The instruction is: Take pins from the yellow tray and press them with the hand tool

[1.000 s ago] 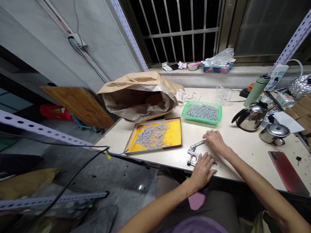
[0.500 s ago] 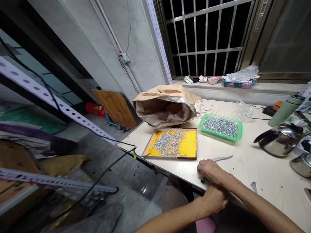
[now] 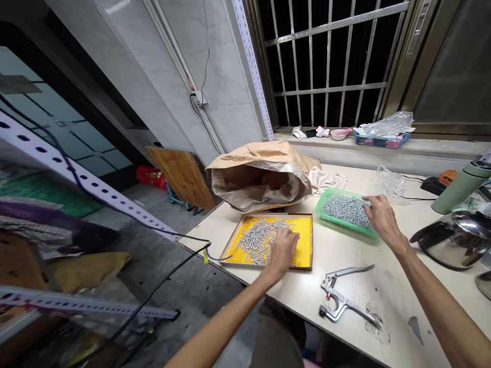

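Observation:
My left hand (image 3: 283,250) is over the right part of a shallow tray (image 3: 307,266) with a yellow bottom. Its fingers are curled down at the small metal pins (image 3: 257,237) spread there; whatever is between the fingertips is hidden. At the right end of a green plastic basket (image 3: 345,228), my right hand (image 3: 383,220) reaches in with bent fingers slightly apart, near a heap of small silvery screw-like pieces (image 3: 343,208). Silver hand-press pliers (image 3: 339,301) lie on the table in front of me, between my forearms, with neither hand touching them.
A large brown paper sack (image 3: 264,153) lies with its mouth toward me behind the tray. At right stand a steel kettle (image 3: 447,240) and a green flask (image 3: 460,189). A clear plastic bag (image 3: 385,184) is behind the basket. A black cable (image 3: 169,273) hangs by the table's left edge.
Both hands have let go of the pliers, which now lie on the table. My left hand has moved to the tray, my right hand forward to the green basket.

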A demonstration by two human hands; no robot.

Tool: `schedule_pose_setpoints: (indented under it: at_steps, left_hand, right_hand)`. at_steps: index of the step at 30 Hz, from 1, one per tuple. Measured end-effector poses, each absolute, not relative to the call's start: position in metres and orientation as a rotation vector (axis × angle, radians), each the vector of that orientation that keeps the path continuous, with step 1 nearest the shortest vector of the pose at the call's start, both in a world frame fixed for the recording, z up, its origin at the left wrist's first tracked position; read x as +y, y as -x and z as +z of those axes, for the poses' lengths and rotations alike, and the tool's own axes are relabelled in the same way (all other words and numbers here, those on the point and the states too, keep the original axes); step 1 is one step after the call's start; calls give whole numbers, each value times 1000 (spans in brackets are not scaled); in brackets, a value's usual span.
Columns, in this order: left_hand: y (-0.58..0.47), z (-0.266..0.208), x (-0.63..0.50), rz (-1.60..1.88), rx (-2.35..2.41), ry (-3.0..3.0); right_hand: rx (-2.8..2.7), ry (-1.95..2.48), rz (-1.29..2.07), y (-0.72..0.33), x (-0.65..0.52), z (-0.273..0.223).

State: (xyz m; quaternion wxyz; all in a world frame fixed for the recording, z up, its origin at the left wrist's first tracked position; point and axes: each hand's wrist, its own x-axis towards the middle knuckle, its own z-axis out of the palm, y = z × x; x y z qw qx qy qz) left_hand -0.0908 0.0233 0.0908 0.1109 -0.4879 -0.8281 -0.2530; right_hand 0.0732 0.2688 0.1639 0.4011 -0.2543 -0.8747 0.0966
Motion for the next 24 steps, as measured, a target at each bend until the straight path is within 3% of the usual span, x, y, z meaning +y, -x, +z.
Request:
schedule_pose_setpoints:
  at_steps: [5, 10, 24]
  left_hand:
    - [152, 91, 50, -290, -2694, 1446]
    - [168, 87, 68, 36, -2616, 1755]
    - [168, 95, 88, 232, -2641, 1773]
  right_hand:
    - [-2370, 569, 331, -98, 236, 129]
    - [-2509, 429, 557, -146, 156, 99]
    - [-2613, 689, 194, -183, 89, 59]
